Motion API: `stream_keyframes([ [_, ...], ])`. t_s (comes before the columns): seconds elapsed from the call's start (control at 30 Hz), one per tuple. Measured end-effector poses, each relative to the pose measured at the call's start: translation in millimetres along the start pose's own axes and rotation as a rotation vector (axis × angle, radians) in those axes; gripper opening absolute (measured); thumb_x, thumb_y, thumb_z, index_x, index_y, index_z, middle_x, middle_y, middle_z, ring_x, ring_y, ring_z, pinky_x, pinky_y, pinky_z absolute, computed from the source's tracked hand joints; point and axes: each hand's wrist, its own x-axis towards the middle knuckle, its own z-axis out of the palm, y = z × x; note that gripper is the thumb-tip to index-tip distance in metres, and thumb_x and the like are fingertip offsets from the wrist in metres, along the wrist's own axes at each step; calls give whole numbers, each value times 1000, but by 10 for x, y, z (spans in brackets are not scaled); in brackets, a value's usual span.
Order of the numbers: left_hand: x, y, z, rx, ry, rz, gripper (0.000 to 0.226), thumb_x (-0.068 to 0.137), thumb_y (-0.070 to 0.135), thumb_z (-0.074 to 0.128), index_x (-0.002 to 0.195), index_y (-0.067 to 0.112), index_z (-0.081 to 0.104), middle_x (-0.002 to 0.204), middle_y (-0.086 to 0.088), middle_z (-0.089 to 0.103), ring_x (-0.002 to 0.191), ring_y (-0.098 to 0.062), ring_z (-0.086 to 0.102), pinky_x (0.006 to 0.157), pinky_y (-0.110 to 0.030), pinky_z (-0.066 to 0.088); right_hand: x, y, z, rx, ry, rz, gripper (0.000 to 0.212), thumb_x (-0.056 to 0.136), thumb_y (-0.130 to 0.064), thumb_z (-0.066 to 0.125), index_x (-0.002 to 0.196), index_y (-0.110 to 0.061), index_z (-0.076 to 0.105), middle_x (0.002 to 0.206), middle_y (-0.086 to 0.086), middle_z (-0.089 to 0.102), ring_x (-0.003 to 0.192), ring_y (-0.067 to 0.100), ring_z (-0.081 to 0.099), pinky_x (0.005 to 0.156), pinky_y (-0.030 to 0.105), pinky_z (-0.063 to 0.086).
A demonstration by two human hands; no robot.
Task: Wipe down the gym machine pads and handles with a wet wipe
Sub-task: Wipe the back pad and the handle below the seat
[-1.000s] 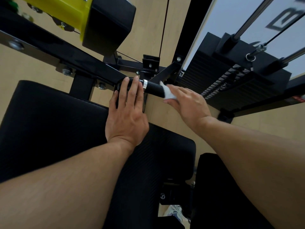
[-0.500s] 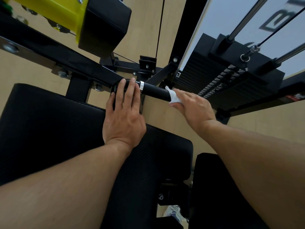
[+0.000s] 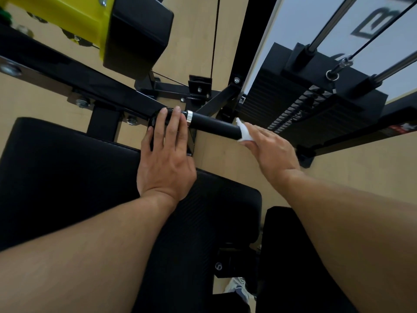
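Observation:
A black handle (image 3: 214,127) with a silver ring sticks out to the right from the machine's black frame. My left hand (image 3: 168,152) lies over the handle's inner end, fingers draped over the bar. My right hand (image 3: 268,147) holds a white wet wipe (image 3: 244,133) wrapped around the handle's outer tip, fingers and thumb closing on it. A large black seat pad (image 3: 67,177) lies below my left arm, and a second black pad (image 3: 293,256) sits under my right forearm.
A yellow-and-black roller pad (image 3: 126,30) hangs at the upper left. The black weight stack (image 3: 304,105) with chrome guide rods stands at the right. A thin cable (image 3: 215,37) runs down to the frame. The floor is light wood. A shoe (image 3: 237,288) shows at the bottom.
My right hand has slid the wipe outward along the handle, from near its middle to its outer tip. My left hand has stayed on the inner end.

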Motion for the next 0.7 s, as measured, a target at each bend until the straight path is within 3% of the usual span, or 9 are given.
stream_keyframes([
  [0.1,0,3,-5,-1,1,-2,78,94,26,44,161,9,8,170,-7,0,157,-28,-2,123,-51,21,29,-110,48,19,50,0,58,104,-46,48,155,-20,41,151,3,53,142,21,47,116,40,38],
  [0.2,-7,13,-7,9,-9,-6,77,94,26,41,161,9,7,170,-7,-1,157,-27,-3,123,-51,20,183,-503,135,84,152,-153,53,104,-34,59,152,-19,45,149,5,55,142,23,48,119,43,37],
  [0.33,-13,9,-15,48,-36,-1,76,96,30,34,161,10,2,169,-8,-6,157,-27,-6,124,-50,20,331,-881,165,159,157,-252,50,105,-23,58,153,-19,46,152,2,53,145,18,44,120,34,28],
  [0.43,-4,13,-25,39,-22,-6,76,95,28,41,161,8,8,169,-8,-3,157,-27,-3,123,-50,21,140,-662,242,265,249,-78,41,107,-28,52,147,-20,53,149,0,56,146,17,42,123,40,30],
  [0.57,3,11,-25,29,-20,-11,78,95,27,46,161,8,10,169,-8,-2,157,-27,-2,123,-50,22,-101,-451,293,473,341,396,45,110,-36,38,149,-18,50,157,-1,46,153,14,25,128,41,19],
  [0.63,-4,10,-13,36,-24,-16,77,95,29,43,161,8,9,169,-8,-3,157,-27,-3,123,-50,21,-45,-714,297,477,345,353,44,111,-33,39,151,-16,47,159,2,42,155,15,19,128,34,8],
  [0.7,-4,11,4,40,-32,-12,76,98,35,41,161,9,7,170,-8,-4,157,-26,-5,124,-49,19,80,-1054,323,481,360,139,41,110,-27,43,148,-13,51,155,5,48,152,16,25,128,36,12],
])
